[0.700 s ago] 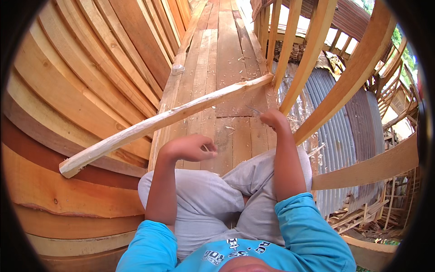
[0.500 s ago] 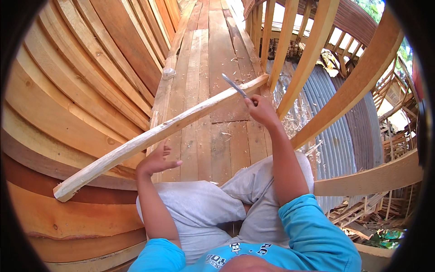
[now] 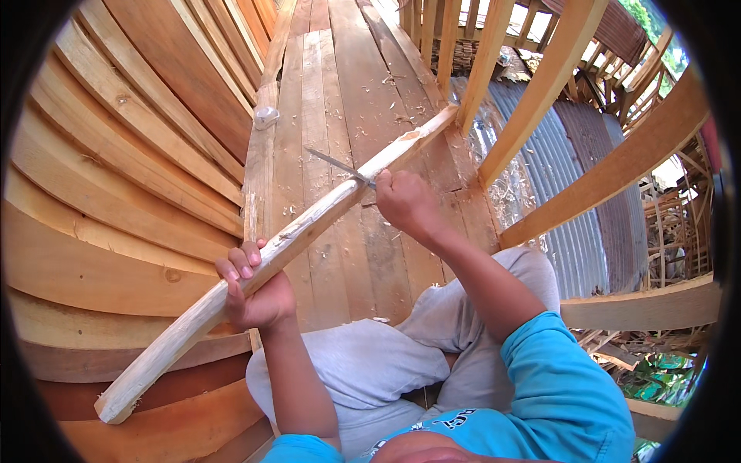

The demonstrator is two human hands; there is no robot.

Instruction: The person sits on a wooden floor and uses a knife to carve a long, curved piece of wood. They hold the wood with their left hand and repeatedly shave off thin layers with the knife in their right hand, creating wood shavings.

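A long pale wooden pole (image 3: 305, 220) with a roughly whittled surface slants from the lower left up to the railing on the right. My left hand (image 3: 258, 293) is wrapped round its lower part, fingers over the top and thumb underneath. In my right fist (image 3: 405, 202) is the handle of a knife (image 3: 333, 162), mostly hidden by the fingers. The blade lies across the top of the pole and its tip points to the far left.
Wood shavings lie on the plank floor (image 3: 359, 100). Curved boards (image 3: 116, 208) line the left side. Wooden railing slats (image 3: 532, 100) rise on the right, with a corrugated metal sheet (image 3: 548, 177) beyond them. A small whitish object (image 3: 266, 117) sits at the floor's left edge.
My left hand, open beside the pole before, has closed round it. My right hand has brought the knife down and left, so its blade now crosses the pole.
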